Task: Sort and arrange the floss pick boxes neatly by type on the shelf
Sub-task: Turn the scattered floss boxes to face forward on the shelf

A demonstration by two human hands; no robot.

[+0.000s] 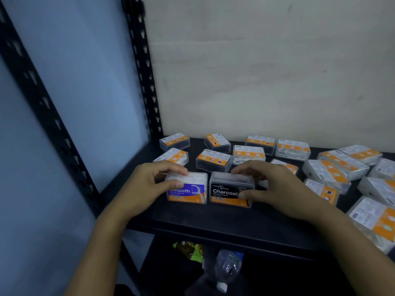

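Two clear floss pick boxes stand upright side by side near the front left of the black shelf (pixel 213 218). My left hand (pixel 149 184) grips the blue-labelled "Smooth" box (pixel 190 191), thumb on its front and fingers over its top. My right hand (pixel 275 189) holds the black-labelled "Charcoal" box (pixel 226 193) the same way. Several more boxes lie flat behind and to the right, labels down, such as one with dark picks (pixel 213 160) and one with white picks (pixel 291 148).
A black slotted upright (pixel 141 67) stands at the shelf's back left corner against a pale wall (pixel 267 71). More flat boxes crowd the right edge (pixel 374 218). Below the shelf lie a plastic bottle (pixel 226 268) and a green packet (pixel 190 249).
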